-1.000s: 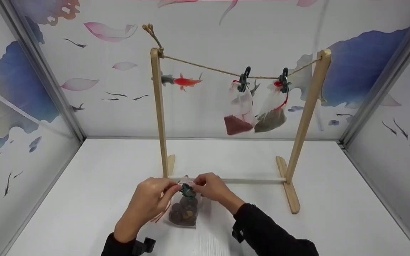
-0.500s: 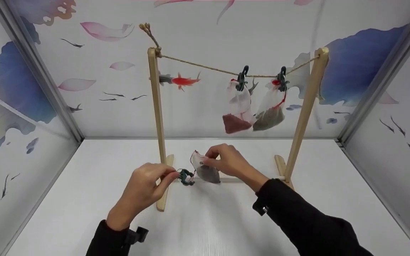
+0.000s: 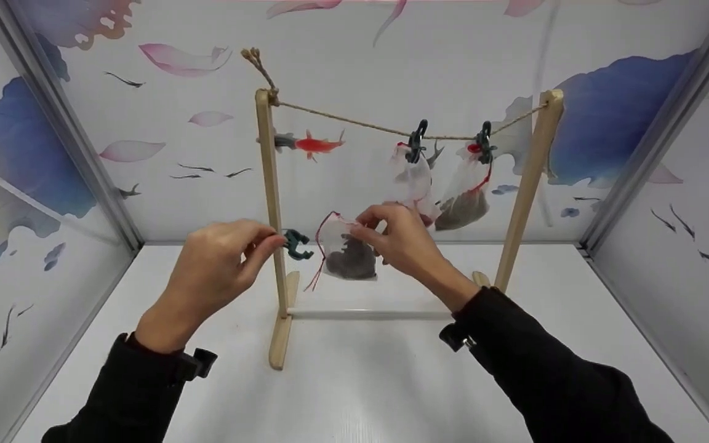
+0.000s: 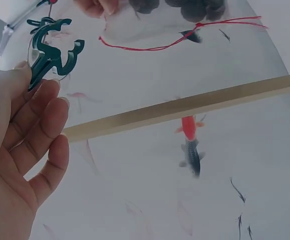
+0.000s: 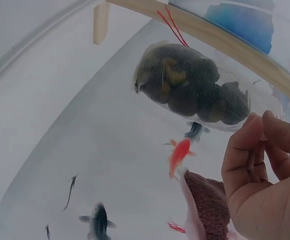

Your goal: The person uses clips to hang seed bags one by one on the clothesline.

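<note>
My left hand point(image 3: 213, 264) pinches a dark green plastic clip point(image 3: 296, 244) by its handle end, between thumb and fingers. In the left wrist view the clip's point(image 4: 49, 52) two curved jaws stand apart with nothing in them. To its right, my right hand point(image 3: 407, 243) pinches the upper edge of a sheer drawstring bag point(image 3: 349, 258), held in the air below the rope point(image 3: 342, 115). Dark round pieces fill the bag's point(image 5: 184, 90) lower part, a few of them yellowish. Its red cord hangs loose on the left. Clip and bag are apart.
Two more sheer bags, one with reddish contents point(image 3: 413, 175) and one with grey-green contents point(image 3: 464, 209), hang from the rope by dark clips. The rope spans the left post point(image 3: 266, 184) and right post point(image 3: 530, 191) of a wooden stand. A white rod point(image 3: 367, 314) joins its base.
The bag, first on the table with both hands at its top, has been lifted by the right hand towards the rope. The left hand has risen with the clip, now farther from the bag.
</note>
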### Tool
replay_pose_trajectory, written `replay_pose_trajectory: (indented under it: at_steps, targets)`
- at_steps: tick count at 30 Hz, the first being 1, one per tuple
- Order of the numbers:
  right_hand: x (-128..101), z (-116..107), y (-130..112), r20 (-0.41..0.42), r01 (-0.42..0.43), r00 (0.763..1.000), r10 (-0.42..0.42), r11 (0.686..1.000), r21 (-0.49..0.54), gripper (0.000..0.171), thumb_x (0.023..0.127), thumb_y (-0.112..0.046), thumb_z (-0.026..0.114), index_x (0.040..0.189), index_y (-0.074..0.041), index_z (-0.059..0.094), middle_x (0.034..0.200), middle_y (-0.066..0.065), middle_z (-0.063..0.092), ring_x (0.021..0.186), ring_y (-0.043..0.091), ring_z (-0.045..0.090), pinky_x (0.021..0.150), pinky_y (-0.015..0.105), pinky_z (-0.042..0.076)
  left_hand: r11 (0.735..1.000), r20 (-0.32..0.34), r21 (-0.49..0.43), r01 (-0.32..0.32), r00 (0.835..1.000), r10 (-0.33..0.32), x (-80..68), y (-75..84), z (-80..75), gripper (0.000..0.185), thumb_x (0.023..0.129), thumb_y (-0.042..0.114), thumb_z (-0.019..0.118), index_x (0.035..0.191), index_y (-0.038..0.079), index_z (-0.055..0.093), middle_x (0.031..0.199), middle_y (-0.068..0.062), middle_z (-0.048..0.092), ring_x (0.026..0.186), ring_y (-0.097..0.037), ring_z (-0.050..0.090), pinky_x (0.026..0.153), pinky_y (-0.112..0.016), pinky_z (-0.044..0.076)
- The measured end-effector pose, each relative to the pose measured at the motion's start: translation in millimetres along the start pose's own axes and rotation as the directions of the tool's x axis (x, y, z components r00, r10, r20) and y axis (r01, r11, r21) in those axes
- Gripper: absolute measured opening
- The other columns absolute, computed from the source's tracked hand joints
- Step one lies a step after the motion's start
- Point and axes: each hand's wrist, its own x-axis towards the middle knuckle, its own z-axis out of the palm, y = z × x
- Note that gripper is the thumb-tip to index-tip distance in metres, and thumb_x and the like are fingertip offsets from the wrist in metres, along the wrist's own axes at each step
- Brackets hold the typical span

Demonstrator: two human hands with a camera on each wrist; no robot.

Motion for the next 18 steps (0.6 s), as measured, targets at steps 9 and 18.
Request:
replay_pose_trajectory:
  at_steps: [9,18]
  targets:
    - [12,-14,-23,-0.142,0.036,0.990,-0.014,0.988,0.149,0.021,0.097,-0.025,0.071,0.111,-0.009,0.075,0.093,0.007,0.066,0.062,0.027,0.067,0.052,0.037,0.057,0.998,-0.036,0.059,-0.003,0.999,0.005,46.9,2.4,-4.5,0.021,0.099,0.021,0.069,0.094,0.002,0.074,0.075,-0.005,0.068,0.057,-0.016,0.059,0.049,-0.030,0.046]
    - [21,-22,-36,-0.271,0.130,0.961,-0.060,0.960,0.248,0.020,0.098,-0.026,0.071,0.108,-0.009,0.074,0.095,0.007,0.066,0.058,0.030,0.067,0.045,0.035,0.054,0.987,-0.122,0.151,-0.053,0.990,0.072,88.2,6.7,-11.0,0.026,0.103,0.024,0.063,0.093,0.002,0.071,0.077,-0.007,0.068,0.058,-0.022,0.060,0.052,-0.037,0.047]
